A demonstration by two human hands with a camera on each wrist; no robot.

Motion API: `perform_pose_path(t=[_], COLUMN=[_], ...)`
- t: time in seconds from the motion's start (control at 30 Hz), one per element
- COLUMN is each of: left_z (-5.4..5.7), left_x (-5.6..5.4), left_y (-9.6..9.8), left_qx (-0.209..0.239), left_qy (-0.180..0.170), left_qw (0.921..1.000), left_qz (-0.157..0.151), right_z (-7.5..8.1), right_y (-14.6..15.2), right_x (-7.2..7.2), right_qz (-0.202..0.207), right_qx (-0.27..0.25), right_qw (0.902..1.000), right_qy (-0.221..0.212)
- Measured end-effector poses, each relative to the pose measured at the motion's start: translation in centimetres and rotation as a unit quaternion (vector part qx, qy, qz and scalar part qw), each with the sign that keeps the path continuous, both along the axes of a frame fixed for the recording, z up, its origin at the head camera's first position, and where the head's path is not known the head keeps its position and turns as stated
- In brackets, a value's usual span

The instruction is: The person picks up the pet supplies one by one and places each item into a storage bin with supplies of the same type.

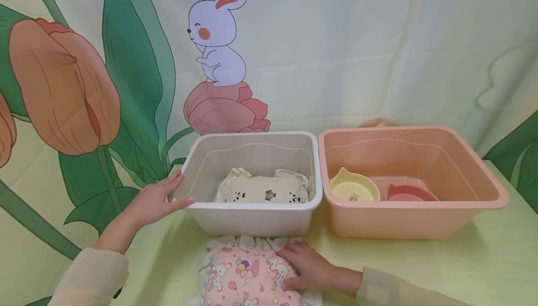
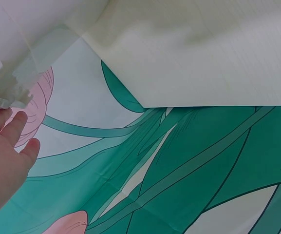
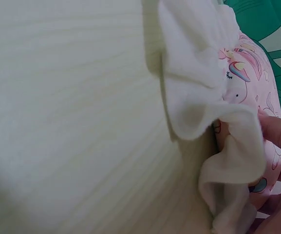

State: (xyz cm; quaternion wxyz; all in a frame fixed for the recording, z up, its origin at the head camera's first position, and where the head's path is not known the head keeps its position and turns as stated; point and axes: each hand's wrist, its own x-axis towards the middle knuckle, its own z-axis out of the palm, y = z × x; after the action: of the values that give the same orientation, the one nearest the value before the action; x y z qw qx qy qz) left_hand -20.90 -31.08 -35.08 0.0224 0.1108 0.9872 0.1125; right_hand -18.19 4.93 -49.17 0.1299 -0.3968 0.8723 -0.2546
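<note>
My left hand [image 1: 157, 199] rests on the left front corner of a light grey plastic bin [image 1: 252, 206], fingers along the side rim and thumb over the front. Inside lies a cream fabric cushion [image 1: 256, 189] with animal faces and a frilled edge, its lower part hidden by the bin's front wall. In front of the bin lies a pink unicorn-print pillow [image 1: 239, 273] with a white ruffle [image 3: 194, 97], cut off by the head view's lower edge. My right hand [image 1: 308, 266] rests on the pillow's right side, fingers spread over it.
To the right, touching or almost touching the grey bin, stands a pink bin [image 1: 403, 222]. It holds a yellow dish [image 1: 353, 187] and a red dish [image 1: 409, 193]. A printed curtain [image 1: 315, 63] hangs behind the pale green table [image 1: 370, 273].
</note>
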Motion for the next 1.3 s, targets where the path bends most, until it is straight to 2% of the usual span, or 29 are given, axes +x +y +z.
perform_pose_path(t=[0.33,0.77,1.17,1.3], left_z=[0.0,0.2,0.0,0.0], left_x=[0.1,0.2,0.1,0.0], left_y=[0.0,0.2,0.1,0.0], left_qx=[0.001,0.002,-0.002,-0.004], left_qy=[-0.001,-0.003,-0.001,-0.002], left_qw=[1.0000,1.0000,1.0000,1.0000], left_qz=[0.000,0.004,0.003,0.004], right_z=[0.2,-0.3,-0.7,-0.4], right_y=[-0.5,-0.8,-1.1,-1.2], right_x=[0.4,0.6,0.3,0.2], right_qz=[-0.011,-0.005,-0.003,-0.006], right_qx=[0.008,-0.006,-0.040,-0.052], right_qw=[0.9998,0.9969,0.9942,0.9949], right_qy=[0.016,0.079,0.099,0.086])
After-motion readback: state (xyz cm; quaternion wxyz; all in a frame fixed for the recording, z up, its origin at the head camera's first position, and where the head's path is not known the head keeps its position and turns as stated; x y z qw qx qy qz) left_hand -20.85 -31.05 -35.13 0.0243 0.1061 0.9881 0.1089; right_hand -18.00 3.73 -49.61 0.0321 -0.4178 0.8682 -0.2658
